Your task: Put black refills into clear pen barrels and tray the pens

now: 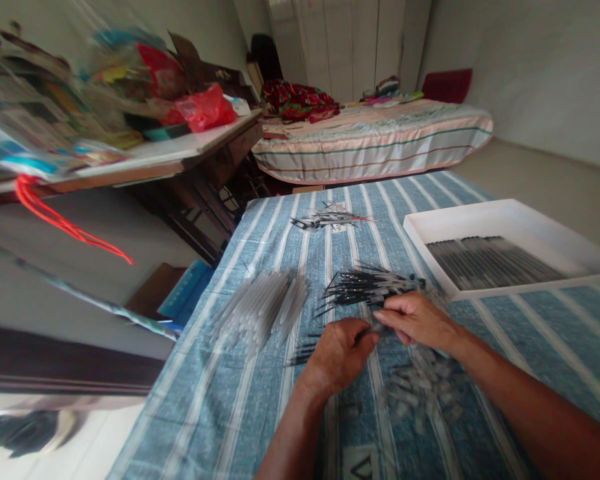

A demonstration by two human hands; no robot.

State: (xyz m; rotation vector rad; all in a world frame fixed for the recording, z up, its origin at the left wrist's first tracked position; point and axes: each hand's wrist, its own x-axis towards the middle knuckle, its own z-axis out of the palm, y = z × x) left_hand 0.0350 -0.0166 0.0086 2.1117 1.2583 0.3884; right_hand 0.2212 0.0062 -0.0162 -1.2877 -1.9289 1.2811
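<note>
My left hand (343,353) is closed, thumb against fingers, and meets my right hand (413,317) over the cloth. A slim greyish pen part (377,327) shows between the fingertips of both; its ends are hidden. Just behind the hands lies a heap of thin black pen refills (365,283). Several more dark thin rods (303,350) stick out left of my left hand; whether it holds them I cannot tell. A pile of translucent pen barrels (260,307) lies to the left. Small clear caps (425,390) are scattered below my right hand, blurred.
A white tray (510,213) at the right holds a row of dark pens (490,261). Loose dark pieces (327,219) lie farther back on the striped blue cloth (215,407). Left stands a cluttered desk (180,160) with a red bag (207,110); behind is a bed (370,147).
</note>
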